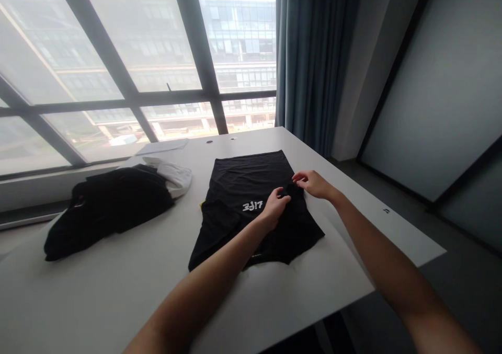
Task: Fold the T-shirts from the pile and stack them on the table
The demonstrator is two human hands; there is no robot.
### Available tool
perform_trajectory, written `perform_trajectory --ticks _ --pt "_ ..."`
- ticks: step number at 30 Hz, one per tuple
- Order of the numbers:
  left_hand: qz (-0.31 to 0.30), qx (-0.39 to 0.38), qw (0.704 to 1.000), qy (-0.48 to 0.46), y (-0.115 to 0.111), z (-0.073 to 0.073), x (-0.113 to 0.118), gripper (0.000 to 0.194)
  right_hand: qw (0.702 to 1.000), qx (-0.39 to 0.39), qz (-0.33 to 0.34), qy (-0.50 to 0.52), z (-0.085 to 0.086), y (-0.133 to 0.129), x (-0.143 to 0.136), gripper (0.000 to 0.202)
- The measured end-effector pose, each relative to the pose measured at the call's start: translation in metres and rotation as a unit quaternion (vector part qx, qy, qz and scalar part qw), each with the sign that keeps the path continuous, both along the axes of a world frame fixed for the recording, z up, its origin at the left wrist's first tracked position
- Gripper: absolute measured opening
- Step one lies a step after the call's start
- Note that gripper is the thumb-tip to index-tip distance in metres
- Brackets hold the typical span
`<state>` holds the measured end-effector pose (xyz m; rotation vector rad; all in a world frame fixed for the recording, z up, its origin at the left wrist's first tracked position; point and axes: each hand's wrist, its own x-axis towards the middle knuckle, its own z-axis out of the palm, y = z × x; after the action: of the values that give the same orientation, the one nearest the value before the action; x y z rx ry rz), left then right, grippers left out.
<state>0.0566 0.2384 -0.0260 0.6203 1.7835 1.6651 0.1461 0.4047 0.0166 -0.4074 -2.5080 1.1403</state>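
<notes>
The landmark is the black, thin-fabric garment with white lettering (251, 186), which lies spread and slightly wrinkled on the smooth white table (306, 301), the table's nearest edge standing this side of it; the person's bare left hand (275, 206) is over the garment's right half, just beside the lettering, fingers curled, and whether they pinch cloth cannot be told. The bare right hand (314, 183), slightly farther off, is at the garment's right edge, fingers bent; its hold is likewise indeterminate. To the garment's left, apart from it, lie a heaped black cloth pile (113, 202) and a crumpled white cloth (176, 176). Beyond the garment stand a blue-grey fabric curtain (309, 56) and a large dark-framed glass window (149, 40). In my judgement, the step in hand is arranging the right side; the next move calls for a light two-handed hold and even tension, without dragging the rest
</notes>
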Motion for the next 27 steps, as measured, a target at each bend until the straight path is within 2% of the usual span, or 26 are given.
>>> perform_trajectory --ticks 2,4,7,12,18,20,24,27 --pt "-0.013 -0.014 0.996 0.092 -0.001 -0.002 -0.003 0.062 0.999 0.043 -0.030 0.016 -0.012 0.015 -0.003 0.029" --pt "-0.032 -0.019 0.986 0.160 -0.001 -0.004 -0.006 0.062 0.999 0.040 -0.009 0.019 -0.026 0.027 -0.006 0.032" --pt "-0.036 -0.028 0.976 0.213 0.000 -0.005 -0.009 0.064 0.999 0.029 0.010 0.013 -0.044 0.036 -0.012 0.031" --pt "-0.036 -0.068 0.944 0.322 -0.005 0.000 -0.014 0.069 0.999 0.043 -0.031 0.002 -0.062 0.041 -0.023 0.024" --pt "-0.066 -0.160 0.894 0.413 -0.017 0.005 -0.010 0.045 0.998 0.027 -0.057 -0.012 -0.071 0.045 -0.029 0.023" --pt "-0.078 -0.177 0.881 0.431 -0.021 0.006 -0.009 0.050 0.999 0.006 -0.041 -0.008 -0.071 0.047 -0.028 0.024" --pt "-0.097 -0.217 0.864 0.445 -0.025 0.009 -0.009 0.071 0.999 -0.041 0.001 -0.015 -0.067 0.051 -0.023 0.028" --pt "-0.110 -0.231 0.858 0.445 -0.028 0.014 -0.010 0.073 0.999 -0.024 -0.024 -0.026 -0.066 0.051 -0.023 0.028"
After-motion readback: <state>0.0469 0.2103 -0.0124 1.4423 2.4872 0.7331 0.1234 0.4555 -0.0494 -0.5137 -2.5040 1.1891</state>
